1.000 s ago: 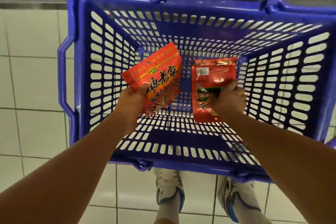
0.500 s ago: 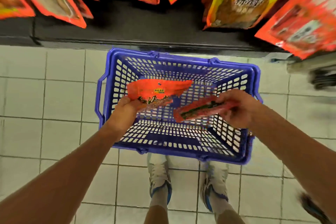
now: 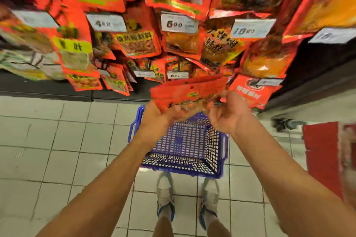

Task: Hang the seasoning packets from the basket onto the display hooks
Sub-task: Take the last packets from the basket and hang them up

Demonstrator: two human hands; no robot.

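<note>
From the head camera, both hands are raised in front of the display. The left hand [image 3: 156,119] holds the lower left corner of a red seasoning packet [image 3: 187,93], thumb on its face and fingers curled beneath. The right hand [image 3: 226,116] is at the packet's lower right corner with fingers bent against it; motion blur hides whether this grip truly closes on the packet, or whether a second packet sits in it.

Directly below the two grips, on the pale tiled floor [image 3: 57,150], stands the blue plastic basket [image 3: 185,148]; no packets can be seen through its slotted bottom. Under the basket's near edge the person's two white and blue shoes [image 3: 165,198] show.

Above and beyond the grips hang rows of red and orange seasoning packets [image 3: 138,44] with white price tags [image 3: 179,23] in front of them; the hooks themselves cannot be made out. The held packet's upper edge overlaps the lowest row. Just right of the right grip hangs a red packet with a round emblem [image 3: 254,90]. Farther right, near floor level, is a blurred red panel [image 3: 319,156].
</note>
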